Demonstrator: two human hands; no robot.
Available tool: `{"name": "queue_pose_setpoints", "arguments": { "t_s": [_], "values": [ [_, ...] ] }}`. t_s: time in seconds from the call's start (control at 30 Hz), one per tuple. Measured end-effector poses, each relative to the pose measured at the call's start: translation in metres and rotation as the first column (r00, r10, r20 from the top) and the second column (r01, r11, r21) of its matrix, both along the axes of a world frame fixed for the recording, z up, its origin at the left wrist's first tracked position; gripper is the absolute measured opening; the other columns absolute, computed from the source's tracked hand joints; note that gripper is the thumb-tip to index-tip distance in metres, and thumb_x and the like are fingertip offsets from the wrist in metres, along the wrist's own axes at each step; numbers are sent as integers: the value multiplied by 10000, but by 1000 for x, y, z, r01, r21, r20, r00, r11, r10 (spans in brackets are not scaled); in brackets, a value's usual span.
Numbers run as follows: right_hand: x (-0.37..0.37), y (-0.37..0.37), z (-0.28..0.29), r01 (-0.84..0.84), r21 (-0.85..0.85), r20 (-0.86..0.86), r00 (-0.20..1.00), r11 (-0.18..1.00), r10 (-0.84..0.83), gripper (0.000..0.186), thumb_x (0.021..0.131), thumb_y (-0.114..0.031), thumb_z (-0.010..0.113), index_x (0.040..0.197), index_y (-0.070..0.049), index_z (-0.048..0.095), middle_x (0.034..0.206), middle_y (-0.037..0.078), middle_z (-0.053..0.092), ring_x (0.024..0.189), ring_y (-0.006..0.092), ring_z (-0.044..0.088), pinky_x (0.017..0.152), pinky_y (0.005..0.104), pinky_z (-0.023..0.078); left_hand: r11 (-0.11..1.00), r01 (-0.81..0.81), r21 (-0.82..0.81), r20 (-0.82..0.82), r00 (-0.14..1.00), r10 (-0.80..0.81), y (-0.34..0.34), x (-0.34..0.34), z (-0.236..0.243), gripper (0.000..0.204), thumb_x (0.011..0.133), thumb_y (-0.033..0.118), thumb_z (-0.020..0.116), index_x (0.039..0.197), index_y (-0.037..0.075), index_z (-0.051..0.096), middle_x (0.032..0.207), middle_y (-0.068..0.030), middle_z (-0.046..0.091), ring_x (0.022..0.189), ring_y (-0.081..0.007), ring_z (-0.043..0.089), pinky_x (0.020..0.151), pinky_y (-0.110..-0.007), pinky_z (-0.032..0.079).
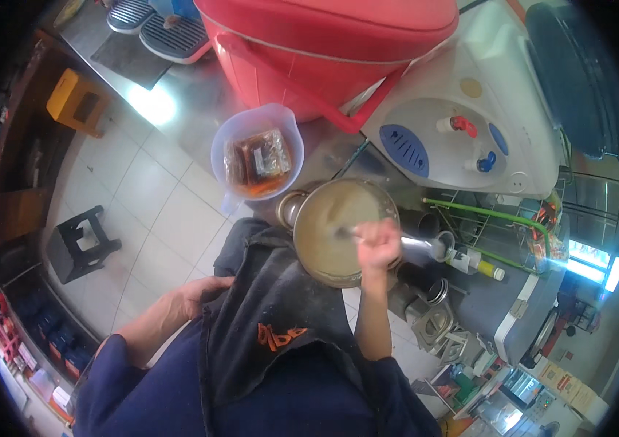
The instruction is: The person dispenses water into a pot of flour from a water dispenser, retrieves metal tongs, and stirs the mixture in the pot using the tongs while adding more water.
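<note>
My right hand [379, 246] is closed in a fist around a metal-handled utensil [420, 248]. Its handle sticks out to the right of the fist, and the other end is blurred over the liquid, so its kind is unclear. Below the fist stands a wide round pot [308, 264] of cloudy beige liquid. At my left side, my left hand [204, 293] lies against my hip at the edge of the dark apron [266, 291], fingers stretched out and holding nothing. Beyond the pot, a translucent jug [296, 138] contains wrapped packets [257, 159] and reddish-brown liquid.
A big red lidded cooler [309, 69] stands at the back, beside a white water dispenser [502, 109]. Right of the pot are dark metal cups [422, 280], a bottle [473, 262] and a green-edged wire rack [484, 218]. Stools, one black [84, 244] and one yellow [76, 102], stand on the tiled floor.
</note>
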State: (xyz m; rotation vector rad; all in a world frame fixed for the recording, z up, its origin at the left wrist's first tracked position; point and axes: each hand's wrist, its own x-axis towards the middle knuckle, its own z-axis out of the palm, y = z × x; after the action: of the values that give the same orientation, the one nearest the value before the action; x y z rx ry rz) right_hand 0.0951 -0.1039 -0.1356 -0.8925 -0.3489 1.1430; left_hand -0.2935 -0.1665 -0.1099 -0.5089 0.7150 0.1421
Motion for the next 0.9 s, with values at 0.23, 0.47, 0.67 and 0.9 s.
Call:
{"name": "queue_pose_setpoints", "arguments": {
  "t_s": [0.23,0.47,0.67,0.9],
  "values": [
    [41,3,3,281,171,20,957,944,-288,405,976,-227,433,603,-181,281,489,-26,253,467,129,165,524,333,230,993,-7,-121,121,992,22,5,-4,26,305,1000,198,627,1199,-31,665,1163,-172,718,1013,-245,716,901,-409,609],
    [65,-19,-6,-186,127,-41,980,974,193,365,995,-211,425,639,-167,356,541,-22,328,492,117,270,502,324,251,959,283,20,-346,902,-258,16,6,29,299,901,314,779,1085,82,734,1076,-23,752,965,-173,698,879,-369,565],
    [33,-13,-37,-166,140,-2,986,976,168,394,976,-237,451,622,-183,288,503,-23,248,490,98,265,538,306,253,965,204,162,-49,979,-199,4,-1,6,393,963,391,687,1181,63,711,1152,-58,745,991,-188,707,911,-349,560],
    [15,7,8,-309,-184,85,941,933,329,384,986,-278,461,625,-197,360,532,-12,332,521,124,335,526,344,293,910,374,182,-366,884,-290,9,13,-23,420,938,356,725,1238,65,678,1177,-53,719,1025,-209,675,943,-404,540]
  ]
}}
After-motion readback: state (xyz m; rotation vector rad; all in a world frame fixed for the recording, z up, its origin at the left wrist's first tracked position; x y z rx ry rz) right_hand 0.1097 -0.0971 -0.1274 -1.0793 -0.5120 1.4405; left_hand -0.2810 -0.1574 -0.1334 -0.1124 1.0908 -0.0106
